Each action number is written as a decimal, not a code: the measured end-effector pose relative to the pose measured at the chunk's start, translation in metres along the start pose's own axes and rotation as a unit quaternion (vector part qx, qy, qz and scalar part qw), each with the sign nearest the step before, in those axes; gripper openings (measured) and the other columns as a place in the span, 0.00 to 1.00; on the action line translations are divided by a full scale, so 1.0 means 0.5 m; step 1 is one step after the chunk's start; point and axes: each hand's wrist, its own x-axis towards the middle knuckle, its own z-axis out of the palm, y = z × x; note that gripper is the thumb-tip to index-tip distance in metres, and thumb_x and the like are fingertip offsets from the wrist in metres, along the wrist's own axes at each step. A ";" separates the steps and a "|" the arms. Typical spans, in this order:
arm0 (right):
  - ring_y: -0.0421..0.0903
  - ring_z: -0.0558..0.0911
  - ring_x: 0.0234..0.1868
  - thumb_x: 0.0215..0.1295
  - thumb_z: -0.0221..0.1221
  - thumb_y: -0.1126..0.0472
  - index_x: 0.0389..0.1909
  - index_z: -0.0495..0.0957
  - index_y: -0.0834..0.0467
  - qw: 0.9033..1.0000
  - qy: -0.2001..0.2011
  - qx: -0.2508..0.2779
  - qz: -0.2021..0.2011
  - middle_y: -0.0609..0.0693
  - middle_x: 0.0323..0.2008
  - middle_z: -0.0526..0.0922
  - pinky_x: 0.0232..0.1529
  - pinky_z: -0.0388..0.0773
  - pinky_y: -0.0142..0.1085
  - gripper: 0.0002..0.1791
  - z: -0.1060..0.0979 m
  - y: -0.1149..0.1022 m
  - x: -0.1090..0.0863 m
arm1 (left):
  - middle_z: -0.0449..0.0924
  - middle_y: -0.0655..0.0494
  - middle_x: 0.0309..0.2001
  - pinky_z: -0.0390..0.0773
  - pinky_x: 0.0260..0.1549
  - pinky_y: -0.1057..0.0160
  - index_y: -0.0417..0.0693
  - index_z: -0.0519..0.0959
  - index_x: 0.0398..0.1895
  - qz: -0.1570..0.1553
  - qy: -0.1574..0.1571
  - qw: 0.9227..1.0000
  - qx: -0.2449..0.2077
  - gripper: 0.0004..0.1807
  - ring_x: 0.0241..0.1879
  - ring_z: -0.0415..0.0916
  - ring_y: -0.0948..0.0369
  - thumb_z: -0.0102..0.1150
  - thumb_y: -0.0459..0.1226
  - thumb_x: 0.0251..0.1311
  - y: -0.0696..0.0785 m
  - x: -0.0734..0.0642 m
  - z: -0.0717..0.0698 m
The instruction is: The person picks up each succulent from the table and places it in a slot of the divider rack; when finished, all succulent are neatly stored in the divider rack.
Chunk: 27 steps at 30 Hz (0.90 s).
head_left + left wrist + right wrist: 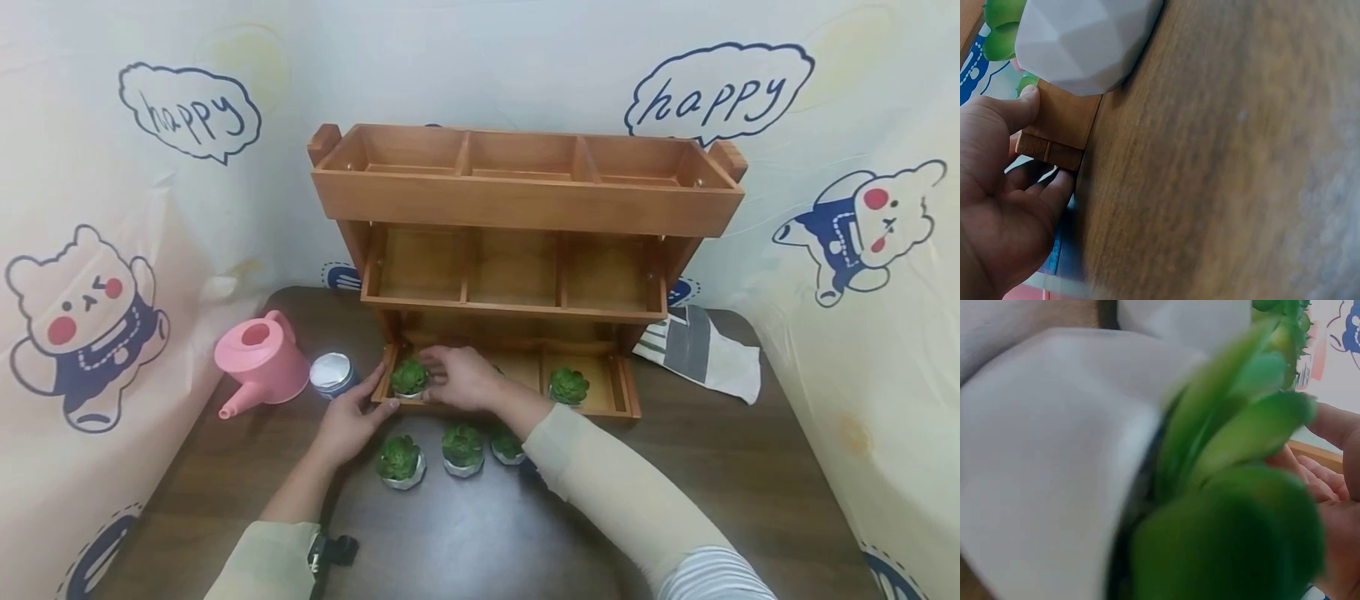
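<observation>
A wooden three-tier planter stand [525,204] faces me. My left hand [348,425] holds the left front corner of its bottom tray [1060,115], thumb on the front board and fingers around the end. In that tray's left compartment sits a potted succulent [409,379]. My right hand [461,379] reaches in beside it, fingertips right at its right side. Another succulent [568,387] stands in the right compartment; a bit of green shows behind my right wrist in the middle one. In the right wrist view, a near succulent [1235,537] hides part of the hand.
Three succulents in white faceted pots, one of them a left succulent [401,462], stand on the table before the tray. A pink watering can [262,362] and a small blue-and-white tin [332,375] are at left. Grey-and-white gloves [701,350] lie at right.
</observation>
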 end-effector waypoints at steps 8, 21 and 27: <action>0.55 0.82 0.62 0.65 0.69 0.68 0.70 0.70 0.67 0.997 0.010 0.075 -0.036 0.63 0.64 0.79 0.59 0.80 0.32 0.34 -0.017 0.014 -0.049 | 0.61 0.49 0.78 0.60 0.72 0.35 0.65 0.59 0.82 -0.004 -0.004 1.000 0.006 0.43 0.77 0.58 0.41 0.64 0.60 0.67 0.003 -0.001 -0.003; 0.54 0.83 0.61 0.65 0.70 0.67 0.69 0.72 0.63 0.989 0.033 0.125 -0.072 0.61 0.62 0.81 0.59 0.82 0.39 0.32 -0.041 0.052 -0.135 | 0.61 0.50 0.79 0.61 0.72 0.36 0.68 0.58 0.82 -0.013 -0.009 1.000 0.007 0.43 0.77 0.58 0.42 0.64 0.59 0.67 0.009 -0.001 -0.001; 0.51 0.83 0.60 0.65 0.70 0.66 0.70 0.72 0.62 0.989 0.017 0.127 -0.069 0.58 0.61 0.82 0.59 0.81 0.36 0.33 -0.048 0.072 -0.172 | 0.61 0.49 0.79 0.61 0.71 0.36 0.69 0.58 0.82 -0.012 -0.011 1.000 0.005 0.44 0.77 0.58 0.41 0.64 0.61 0.66 0.005 0.002 0.000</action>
